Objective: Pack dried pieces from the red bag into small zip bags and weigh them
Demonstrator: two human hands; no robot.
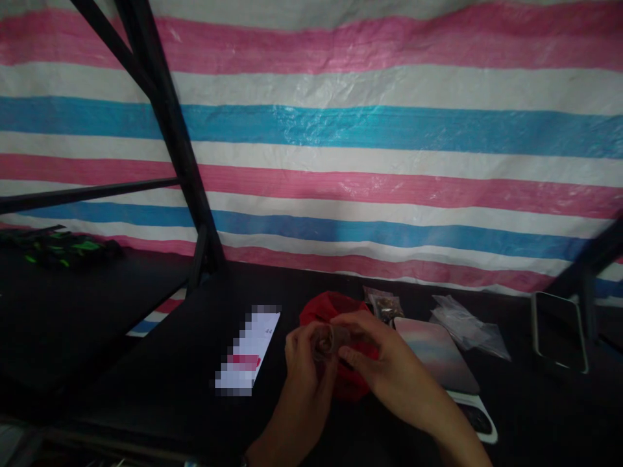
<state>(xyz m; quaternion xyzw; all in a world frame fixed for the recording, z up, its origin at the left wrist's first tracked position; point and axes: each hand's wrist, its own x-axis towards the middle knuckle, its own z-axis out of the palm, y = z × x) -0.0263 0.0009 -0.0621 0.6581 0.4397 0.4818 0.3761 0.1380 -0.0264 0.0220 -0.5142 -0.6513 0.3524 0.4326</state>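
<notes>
Near the bottom middle of the head view, my left hand (302, 364) has its fingers wrapped round a small, rolled brownish translucent item (324, 341), whose exact nature is unclear. My right hand (372, 350) pinches the same item from the right, with thumb and fingers at its edge. Both hands are over a red bag or cloth (331, 305) on the black table (170, 383). Small clear packets with dark contents (388, 306) lie just behind my right hand. A flat box with a pinkish-grey picture (438, 353) is beside my right wrist.
A white sheet or lit screen (248, 353), partly pixelated, lies left of my hands. Clear plastic bags (470, 327) and a phone-like frame (559, 331) are at the right. A black metal frame (170, 123) rises at the left before a striped tarp (379, 130).
</notes>
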